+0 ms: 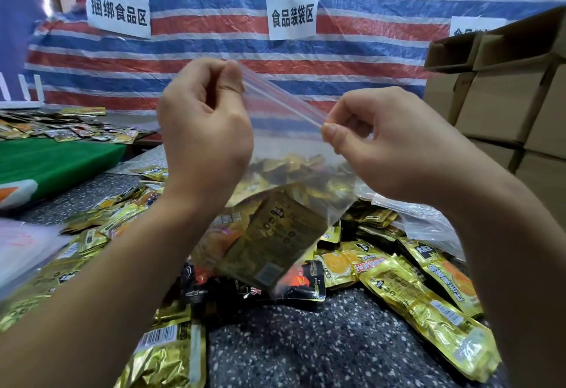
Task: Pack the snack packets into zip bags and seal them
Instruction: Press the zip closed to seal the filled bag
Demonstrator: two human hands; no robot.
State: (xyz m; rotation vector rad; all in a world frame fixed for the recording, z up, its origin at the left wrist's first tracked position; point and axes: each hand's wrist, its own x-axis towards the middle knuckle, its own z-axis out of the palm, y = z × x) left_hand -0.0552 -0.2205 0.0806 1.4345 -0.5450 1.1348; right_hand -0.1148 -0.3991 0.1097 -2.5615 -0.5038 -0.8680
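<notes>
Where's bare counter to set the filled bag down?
Bare speckled counter sits near the camera, between the gold packets rightward and barcode packet leftward. Green mat far left is partly free. Under the zip bag it's crowded.

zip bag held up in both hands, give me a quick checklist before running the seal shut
1. Left hand pinches the zip strip at its upper end: ok.
2. Right hand pinches the strip's lower end: ok.
3. Strip stretched straight between the hands: ok, though it slopes down to the right.
4. Snack packets sit low in the zip bag, well below the strip: ok.
5. Strip already pressed closed along its length: cannot tell.
6. Bag lifted free of the loose gold packets on the speckled table: cannot tell, its bottom corner hangs close over them.
</notes>
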